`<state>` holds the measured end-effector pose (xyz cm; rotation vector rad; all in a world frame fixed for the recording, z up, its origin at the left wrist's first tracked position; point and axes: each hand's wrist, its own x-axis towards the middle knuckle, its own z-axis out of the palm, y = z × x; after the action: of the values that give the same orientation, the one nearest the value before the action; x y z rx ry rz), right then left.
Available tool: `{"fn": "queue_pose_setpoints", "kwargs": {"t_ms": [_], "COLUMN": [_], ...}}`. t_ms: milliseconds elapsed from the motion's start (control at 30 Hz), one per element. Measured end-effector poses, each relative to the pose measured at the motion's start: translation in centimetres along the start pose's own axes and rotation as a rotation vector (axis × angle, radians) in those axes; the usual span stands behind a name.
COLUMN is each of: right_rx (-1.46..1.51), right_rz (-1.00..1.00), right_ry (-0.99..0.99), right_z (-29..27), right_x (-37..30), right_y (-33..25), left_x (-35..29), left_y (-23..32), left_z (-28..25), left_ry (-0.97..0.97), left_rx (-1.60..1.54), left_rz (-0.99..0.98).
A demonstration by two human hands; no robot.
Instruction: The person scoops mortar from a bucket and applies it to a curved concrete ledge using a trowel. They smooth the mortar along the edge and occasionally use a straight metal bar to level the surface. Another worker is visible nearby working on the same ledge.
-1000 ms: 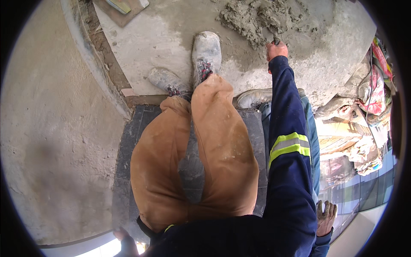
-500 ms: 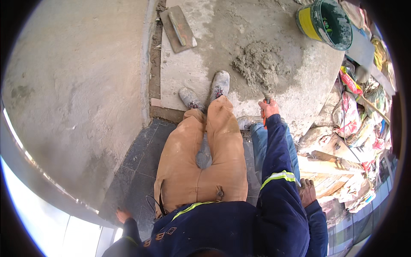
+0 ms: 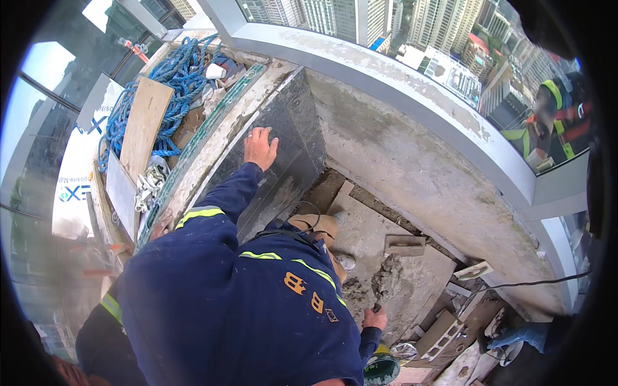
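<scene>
My left hand [image 3: 261, 148] rests with fingers stretched out on the dark stone tile facing [image 3: 273, 170] of a low ledge. Nothing is in it. At the lower middle, my right hand [image 3: 374, 318] is closed round the dark handle of a trowel [image 3: 376, 308]; I cannot make out its blade. Beyond it, a heap of wet grey mortar [image 3: 387, 270] lies on a pale board [image 3: 432, 265]. A rectangular plastering float [image 3: 404, 245] lies at the board's far edge. The green bucket [image 3: 381, 371] with a yellow band stands near my right forearm, partly cut off.
Blue rope [image 3: 182, 80], a wooden plank [image 3: 147, 122] and a white cup [image 3: 215, 71] lie behind the ledge. A concrete wall [image 3: 399, 145] runs under the windows. At lower right are a hollow block [image 3: 441, 334] and a black cable [image 3: 547, 283]. Another person's sleeve [image 3: 106, 328] shows lower left.
My view has swung left, bringing the ledge, rope and windows into sight. My left hand now lies on the tile facing, nearer the picture's top. My right hand keeps hold of the trowel.
</scene>
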<state>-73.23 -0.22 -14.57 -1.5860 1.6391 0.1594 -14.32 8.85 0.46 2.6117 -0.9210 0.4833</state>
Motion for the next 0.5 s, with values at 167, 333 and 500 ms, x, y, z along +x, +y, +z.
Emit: {"fn": "queue_pose_setpoints", "kwargs": {"t_ms": [167,333,500], "right_rx": [-0.314,-0.534,-0.957], "right_rz": [-0.428,-0.738,-1.105], "right_ry": [-0.264,-0.480,-0.365], "right_z": [-9.0,-12.5,-12.3], "right_x": [4.8,5.6,1.1], "right_y": [-17.4,-41.0,-63.5], "left_x": [0.2,3.8,8.2], "left_y": [-2.1,-2.1,-3.6], "left_z": [-0.9,0.4,1.3], "left_ry": [0.165,0.313,0.350], "left_rx": [-0.082,-0.118,-0.212], "left_rz": [-0.090,-0.154,-0.292]}}
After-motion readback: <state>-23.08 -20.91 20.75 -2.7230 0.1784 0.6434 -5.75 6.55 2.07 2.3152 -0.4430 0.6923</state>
